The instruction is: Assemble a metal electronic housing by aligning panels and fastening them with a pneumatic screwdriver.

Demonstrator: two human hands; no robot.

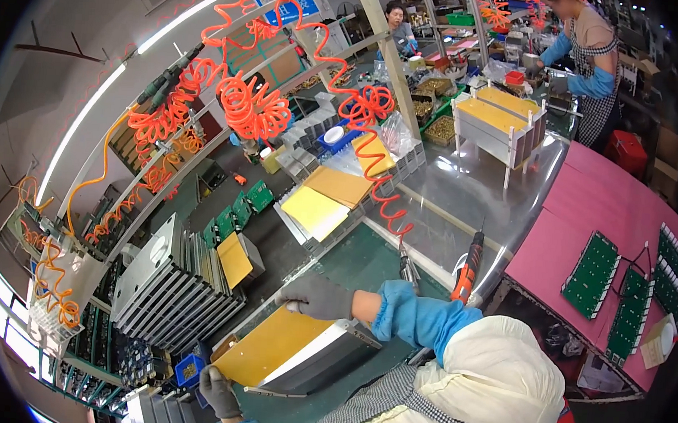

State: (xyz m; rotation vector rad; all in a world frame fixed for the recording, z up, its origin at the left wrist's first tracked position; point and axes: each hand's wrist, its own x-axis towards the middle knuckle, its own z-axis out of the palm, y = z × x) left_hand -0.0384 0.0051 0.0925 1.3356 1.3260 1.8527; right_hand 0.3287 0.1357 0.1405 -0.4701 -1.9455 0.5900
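Head view of an assembly bench. The left hand and the right hand, both in grey gloves, grip opposite ends of a metal heat-sink block with a yellow top sheet, fingers curled closed over its edges; the block lies tilted on the green bench mat, directly in front of the person's body. To the left stands a row of finned metal blocks, packed side by side. A small blue bin beside the left hand holds small parts too fine to identify. Farther back, green bins hold brass-coloured hardware, and a white rack carries yellow-topped units. Green circuit boards lie on a pink sheet at the right. An orange-handled screwdriver hangs near the right forearm; its tip is hidden behind the blue sleeve. The lower face of the held block is concealed, and the left wrist is cut off by the frame edge.
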